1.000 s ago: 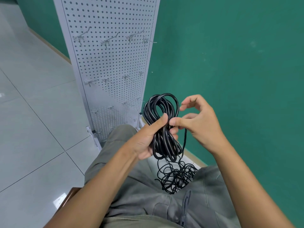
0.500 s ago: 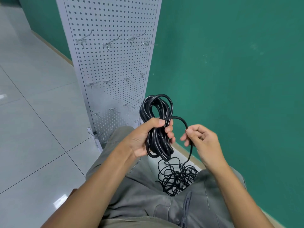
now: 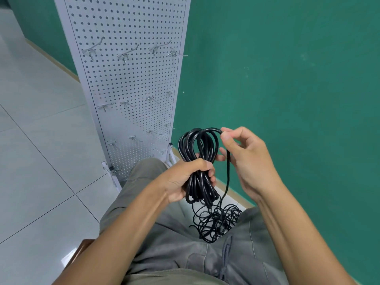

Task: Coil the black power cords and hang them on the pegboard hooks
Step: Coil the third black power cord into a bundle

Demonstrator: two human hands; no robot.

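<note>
A coil of black power cord (image 3: 197, 145) stands upright in my left hand (image 3: 185, 177), which grips it round the middle. My right hand (image 3: 244, 157) pinches a strand of the same cord at the top of the coil, between thumb and forefinger. From that pinch the strand runs down to a loose tangle of cord (image 3: 218, 223) lying on my lap. The white pegboard (image 3: 131, 83) stands upright just beyond my knees, with several bare metal hooks (image 3: 125, 54) in rows.
A green wall (image 3: 287, 79) rises right behind and to the right of the pegboard. Pale floor tiles (image 3: 37, 140) spread out to the left. The brown edge of my seat (image 3: 82, 245) shows at the lower left. The pegboard's feet (image 3: 111, 171) rest on the floor.
My right hand has come up from beside the coil to its top, carrying the strand with it as another loop. My left hand keeps its grip on the coil.
</note>
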